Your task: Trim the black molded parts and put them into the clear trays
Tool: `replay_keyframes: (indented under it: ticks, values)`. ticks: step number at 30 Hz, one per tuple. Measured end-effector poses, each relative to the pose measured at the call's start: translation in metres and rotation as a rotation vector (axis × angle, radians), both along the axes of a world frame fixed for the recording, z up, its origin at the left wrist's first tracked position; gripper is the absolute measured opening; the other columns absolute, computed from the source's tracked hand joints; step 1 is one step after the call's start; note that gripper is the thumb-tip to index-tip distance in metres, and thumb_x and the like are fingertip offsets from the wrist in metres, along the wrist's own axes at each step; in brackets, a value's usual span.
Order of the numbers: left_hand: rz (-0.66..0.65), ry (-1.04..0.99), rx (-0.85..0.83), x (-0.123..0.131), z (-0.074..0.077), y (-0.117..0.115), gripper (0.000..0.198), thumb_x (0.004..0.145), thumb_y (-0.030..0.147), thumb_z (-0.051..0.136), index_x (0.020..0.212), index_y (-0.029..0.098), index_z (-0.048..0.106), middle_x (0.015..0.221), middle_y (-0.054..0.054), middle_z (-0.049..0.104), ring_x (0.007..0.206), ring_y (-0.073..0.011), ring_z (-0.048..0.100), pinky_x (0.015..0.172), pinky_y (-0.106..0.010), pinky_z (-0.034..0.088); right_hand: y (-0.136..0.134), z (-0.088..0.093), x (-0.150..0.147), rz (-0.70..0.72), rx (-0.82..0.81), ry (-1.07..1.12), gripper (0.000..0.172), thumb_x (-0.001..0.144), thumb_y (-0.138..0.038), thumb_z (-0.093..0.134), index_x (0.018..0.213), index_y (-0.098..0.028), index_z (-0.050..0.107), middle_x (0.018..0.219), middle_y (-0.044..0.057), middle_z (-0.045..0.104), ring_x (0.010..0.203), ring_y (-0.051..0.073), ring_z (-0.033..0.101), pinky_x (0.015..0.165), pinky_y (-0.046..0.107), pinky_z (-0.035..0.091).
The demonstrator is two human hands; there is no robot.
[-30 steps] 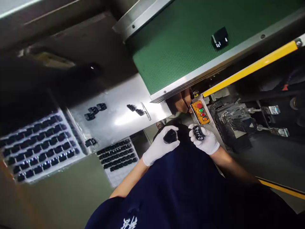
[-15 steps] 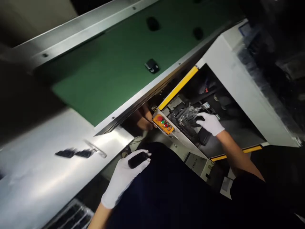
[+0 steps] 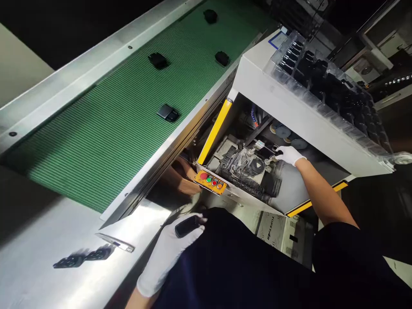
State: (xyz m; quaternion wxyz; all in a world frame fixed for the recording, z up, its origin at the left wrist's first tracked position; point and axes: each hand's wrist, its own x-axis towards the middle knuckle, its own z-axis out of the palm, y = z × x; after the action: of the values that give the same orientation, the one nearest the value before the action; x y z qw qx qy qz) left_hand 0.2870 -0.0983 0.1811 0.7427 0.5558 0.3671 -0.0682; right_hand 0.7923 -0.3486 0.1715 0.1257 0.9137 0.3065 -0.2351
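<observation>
The left hand [image 3: 173,239] curls around a black part [image 3: 187,226], apparently cradled to leave its upper face unobstructed. The right hand [image 3: 290,155] is beside the machine mechanism [image 3: 249,164] at its left; whether it pinches anything cannot be determined.

Right grip [image 3: 290,155] deeper inside machine [image 3: 273,90], tray [image 3: 337,123] sharper

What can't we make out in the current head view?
All head view:
Right hand: whether it grips anything; fingertips too small, in shadow.
Black part in left hand: underside, hidden by the hand.
Clear tray: piece count; dim, overlapping.
Button box: any lettering; too small.
</observation>
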Motion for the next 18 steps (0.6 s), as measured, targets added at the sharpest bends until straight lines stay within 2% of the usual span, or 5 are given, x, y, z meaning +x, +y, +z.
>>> replay_keyframes:
  ticks: [4,10,14,18]
  values:
    - [0.021,0.018,-0.046,0.017,0.0,-0.005,0.035,0.071,0.051,0.087,0.1,0.032,0.082,0.109,-0.002,0.081,0.108,-0.0327,0.075,0.11,-0.048,0.056,-0.008,-0.014,-0.004,-0.016,0.036,-0.017,0.043,0.096,-0.027,0.069,0.136,-0.012,0.066,0.137,0.019,0.068,0.124,0.027,0.065,0.111,0.037,0.046]
    - [0.031,0.056,-0.189,0.039,-0.018,-0.013,0.038,0.064,0.045,0.092,0.099,0.031,0.083,0.106,-0.002,0.082,0.104,-0.0318,0.076,0.105,-0.047,0.06,-0.015,-0.023,-0.019,-0.049,0.026,-0.05,0.05,0.099,-0.031,0.06,0.144,-0.009,0.054,0.141,0.024,0.058,0.125,0.033,0.063,0.109,0.044,0.048]
    - [-0.004,0.033,-0.221,0.055,-0.024,-0.014,0.042,0.066,0.043,0.093,0.103,0.027,0.082,0.107,-0.004,0.082,0.106,-0.0313,0.076,0.105,-0.046,0.06,-0.009,-0.018,-0.034,-0.032,-0.021,-0.108,0.064,0.089,-0.029,0.066,0.147,-0.011,0.048,0.147,0.025,0.05,0.125,0.039,0.061,0.105,0.049,0.051]
    - [-0.034,-0.028,-0.192,0.068,-0.016,-0.013,0.039,0.074,0.043,0.09,0.106,0.023,0.079,0.111,-0.007,0.081,0.106,-0.0295,0.075,0.104,-0.044,0.059,-0.002,-0.013,-0.037,-0.06,-0.033,-0.136,0.072,0.081,-0.027,0.07,0.148,-0.011,0.048,0.147,0.025,0.051,0.121,0.038,0.063,0.101,0.046,0.053]
